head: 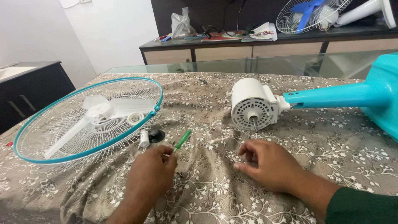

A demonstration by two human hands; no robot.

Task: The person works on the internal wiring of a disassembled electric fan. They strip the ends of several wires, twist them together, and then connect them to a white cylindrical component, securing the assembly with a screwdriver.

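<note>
The left hand (151, 172) pinches a green-handled screwdriver (182, 140), tip hidden in the fist. The right hand (269, 164) rests loosely curled on the cloth-covered bench (207, 195) (holding nothing visible). Far right lies the white fan motor (253, 104); left, the grille (89, 118) with 1 blade inside.

Green screwdriver (183, 140), perhaps translucent; teal-rimmed guard (89, 120)

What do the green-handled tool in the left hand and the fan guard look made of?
Green-handled tool: translucent glossy handle, probably plastic; its tip is hidden by the left hand. Fan guard: thin white wires, likely coated metal, with a smooth teal rim that looks plastic.
</note>
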